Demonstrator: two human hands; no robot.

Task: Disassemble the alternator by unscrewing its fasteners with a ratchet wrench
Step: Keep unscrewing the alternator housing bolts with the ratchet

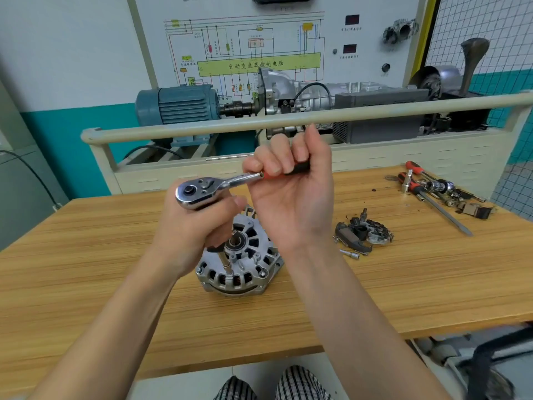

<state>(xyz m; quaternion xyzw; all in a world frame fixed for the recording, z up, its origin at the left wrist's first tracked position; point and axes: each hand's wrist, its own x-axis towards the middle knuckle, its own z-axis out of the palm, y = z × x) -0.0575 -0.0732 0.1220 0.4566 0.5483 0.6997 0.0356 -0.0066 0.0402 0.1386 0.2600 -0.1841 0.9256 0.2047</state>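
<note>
**Ratchet held on the alternator with both hands**

Checked trousers [277, 385] are seen at the near edge, under the wooden table [375, 298]. On this table, near its middle, the alternator [239, 261] is placed with its shaft end turned up. A socket extension [224, 262] is set on a fastener at the near side of the housing and is tilted a little to the left. The ratchet wrench [219, 187] is held above the alternator. Its chrome head is supported by the left hand [199, 226], whose fingers are curled around the extension below the head. The red and black handle is gripped by the right hand [291, 180], with the fingers closed around it and the palm turned to the camera.

To the right of the alternator, a dark removed part [363, 232] and a small socket bit [349, 253] are laid on the table. Farther right, screwdrivers [432, 197] and small pieces are gathered near the far edge. Behind the table, a training stand with a blue motor [177, 105] and a wiring diagram board [259, 53] is seen.
</note>
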